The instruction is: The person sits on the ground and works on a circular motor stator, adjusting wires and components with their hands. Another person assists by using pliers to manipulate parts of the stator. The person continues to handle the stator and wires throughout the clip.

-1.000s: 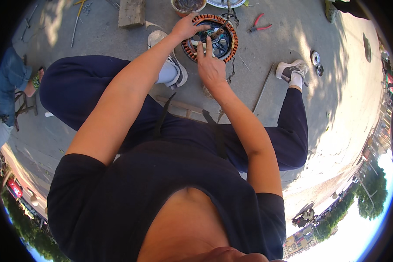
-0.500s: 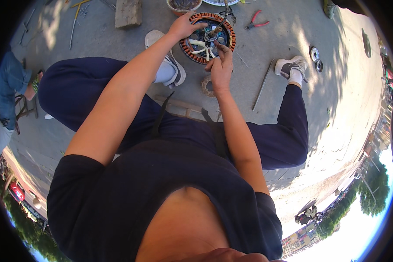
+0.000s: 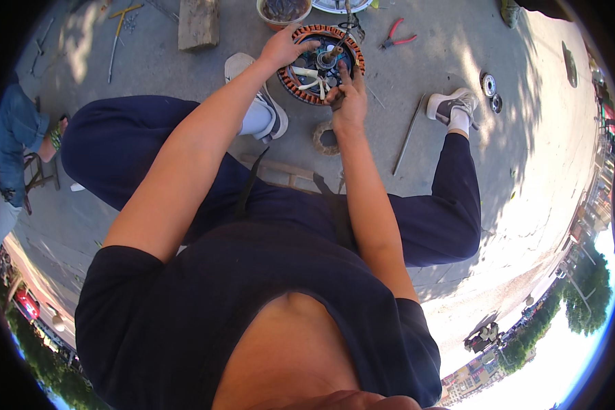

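Item, stator [image 3: 305, 61]: one, round, with orange windings about a dark disc; I see it ahead of the person, right of the left shoe [image 3: 278, 117]. Shaft [image 3: 333, 54] stands out of its middle. White sleeves [image 3: 313, 85] lie across its near side.

Item, left hand [image 3: 280, 49]: part open, curved over the stator's left rim, fingers reaching inward; it has hold of that edge.

Item, right hand [image 3: 349, 106]: half closed at the near right rim, two fingers extended over the stator, thumb bent inward. Whether it pinches anything small, I cannot tell from my view.

Items on the ground:
- bowl [image 3: 271, 24], dark contents, just beyond the left hand
- pliers [image 3: 398, 37], red-handled, right of the stator
- wood block [image 3: 198, 24], farther left
- brown ring [image 3: 321, 140], near the right wrist
- rod [image 3: 408, 134], beside the right shoe [image 3: 454, 107]
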`<state>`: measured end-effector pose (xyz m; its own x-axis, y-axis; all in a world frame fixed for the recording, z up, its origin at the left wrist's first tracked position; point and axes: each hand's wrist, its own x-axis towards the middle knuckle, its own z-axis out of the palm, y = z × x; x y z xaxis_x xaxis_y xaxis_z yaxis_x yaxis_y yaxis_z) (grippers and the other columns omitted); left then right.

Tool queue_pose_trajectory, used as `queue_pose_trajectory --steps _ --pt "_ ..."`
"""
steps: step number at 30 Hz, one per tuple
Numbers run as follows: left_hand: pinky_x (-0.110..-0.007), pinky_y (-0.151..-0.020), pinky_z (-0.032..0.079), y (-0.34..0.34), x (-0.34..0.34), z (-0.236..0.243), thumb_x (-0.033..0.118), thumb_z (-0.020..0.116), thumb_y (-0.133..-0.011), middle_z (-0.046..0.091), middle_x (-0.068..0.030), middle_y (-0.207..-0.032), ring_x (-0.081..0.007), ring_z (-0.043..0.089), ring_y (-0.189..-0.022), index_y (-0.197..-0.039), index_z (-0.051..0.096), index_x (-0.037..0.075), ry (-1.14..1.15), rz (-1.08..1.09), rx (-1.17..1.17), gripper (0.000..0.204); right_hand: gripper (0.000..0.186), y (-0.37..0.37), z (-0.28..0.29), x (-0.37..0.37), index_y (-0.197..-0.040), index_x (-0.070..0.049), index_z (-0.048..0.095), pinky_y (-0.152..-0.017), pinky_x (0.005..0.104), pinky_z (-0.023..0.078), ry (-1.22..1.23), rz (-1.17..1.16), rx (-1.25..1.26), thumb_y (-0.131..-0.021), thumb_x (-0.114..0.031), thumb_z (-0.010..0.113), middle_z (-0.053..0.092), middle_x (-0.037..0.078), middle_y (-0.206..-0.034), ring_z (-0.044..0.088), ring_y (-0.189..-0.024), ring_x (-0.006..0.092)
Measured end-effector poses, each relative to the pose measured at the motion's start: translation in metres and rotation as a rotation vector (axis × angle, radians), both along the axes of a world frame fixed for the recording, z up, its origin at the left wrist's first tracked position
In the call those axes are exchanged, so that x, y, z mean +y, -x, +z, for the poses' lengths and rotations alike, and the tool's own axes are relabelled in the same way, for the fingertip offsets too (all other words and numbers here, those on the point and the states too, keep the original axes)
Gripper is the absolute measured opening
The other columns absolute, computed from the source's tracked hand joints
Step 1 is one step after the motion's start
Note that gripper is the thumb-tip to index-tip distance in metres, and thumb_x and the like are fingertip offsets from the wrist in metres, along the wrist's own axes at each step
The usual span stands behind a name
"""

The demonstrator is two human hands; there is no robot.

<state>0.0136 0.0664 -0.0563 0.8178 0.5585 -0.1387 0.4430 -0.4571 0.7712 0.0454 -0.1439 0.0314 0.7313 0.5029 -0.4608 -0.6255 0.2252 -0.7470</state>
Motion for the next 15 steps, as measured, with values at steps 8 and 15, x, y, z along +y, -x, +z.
queue_pose_trajectory --steps 8,15 --pt "-0.042 -0.096 0.048 0.001 0.000 0.006 0.068 0.072 -0.072 0.062 -0.0223 -0.124 -0.0343 0.060 -0.116 -0.139 0.048 0.003 0.010 0.008 -0.004 0.096 0.079 0.007 -0.008 0.002 -0.155 -0.006 0.015 -0.048 0.0297 0.048 0.111 0.061 -0.111 -0.079 0.004 0.035 0.048 0.011 -0.146 0.055 -0.053 0.0157" --pt "-0.040 -0.096 0.047 0.000 -0.003 0.013 0.063 0.073 -0.075 0.064 -0.0219 -0.122 -0.0331 0.061 -0.115 -0.136 0.051 0.002 -0.039 0.020 0.003 0.089 0.069 0.004 -0.003 -0.003 -0.147 0.001 0.026 -0.047 0.0286 0.047 0.213 0.104 -0.196 -0.079 0.003 0.037 0.053 0.017 -0.139 0.058 -0.055 0.0155"
